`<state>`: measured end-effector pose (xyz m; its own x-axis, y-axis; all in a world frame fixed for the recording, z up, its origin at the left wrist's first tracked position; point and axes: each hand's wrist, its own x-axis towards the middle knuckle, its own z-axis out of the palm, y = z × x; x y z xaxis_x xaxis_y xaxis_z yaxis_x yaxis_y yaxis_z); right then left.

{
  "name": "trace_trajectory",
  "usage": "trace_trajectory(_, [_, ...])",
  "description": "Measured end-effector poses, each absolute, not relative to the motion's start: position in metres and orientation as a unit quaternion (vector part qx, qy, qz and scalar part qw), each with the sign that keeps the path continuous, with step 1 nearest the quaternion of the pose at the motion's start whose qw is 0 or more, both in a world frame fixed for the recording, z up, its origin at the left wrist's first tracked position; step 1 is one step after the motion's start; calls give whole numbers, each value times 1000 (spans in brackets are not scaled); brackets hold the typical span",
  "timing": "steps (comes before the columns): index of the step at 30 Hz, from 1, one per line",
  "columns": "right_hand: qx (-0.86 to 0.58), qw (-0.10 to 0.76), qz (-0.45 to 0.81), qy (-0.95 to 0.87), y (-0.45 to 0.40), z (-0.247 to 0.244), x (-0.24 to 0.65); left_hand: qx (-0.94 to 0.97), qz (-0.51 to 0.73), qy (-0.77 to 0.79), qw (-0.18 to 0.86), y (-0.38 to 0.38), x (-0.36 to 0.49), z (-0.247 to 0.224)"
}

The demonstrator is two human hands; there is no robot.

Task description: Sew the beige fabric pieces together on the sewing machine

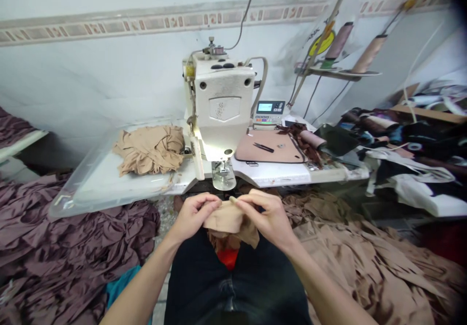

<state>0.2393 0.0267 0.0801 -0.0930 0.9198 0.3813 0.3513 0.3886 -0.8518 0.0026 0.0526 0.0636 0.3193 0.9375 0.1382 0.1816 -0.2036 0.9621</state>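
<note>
Fingers point(207, 210) of left hand point(193, 215) and right hand point(272, 214) are pinching tan cloth point(224, 219), which is kinda stretching crosswise between them, just off the counter's point(284, 171) front edge.

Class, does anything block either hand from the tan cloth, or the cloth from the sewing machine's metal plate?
Nothing visible: the left hand and right hand both pinch the cloth, and no object shows between it and the plate.

Beige cloth pile point(149, 149) on a white bench point(280, 173), purplish-brown fabric heap point(73, 237) at left, pink mat point(270, 146), grey-and-pink patterned tile border point(116, 25) on the far white wall point(109, 72).
</note>
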Motion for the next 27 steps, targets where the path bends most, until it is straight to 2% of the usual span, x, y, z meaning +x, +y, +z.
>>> trace_trajectory(9, [-486,522,414,-565,68,67,237,572,467,498,455,73,19,79])
trace_trajectory(13, [-482,543,409,-552,80,66,238,544,492,489,472,80,25,86])
trace_trajectory(19, [-481,564,386,-550,97,65,238,554,515,498,425,100,28,81])
trace_trajectory(27, [-475,571,393,-541,100,48,244,541,529,479,445,109,33,69])
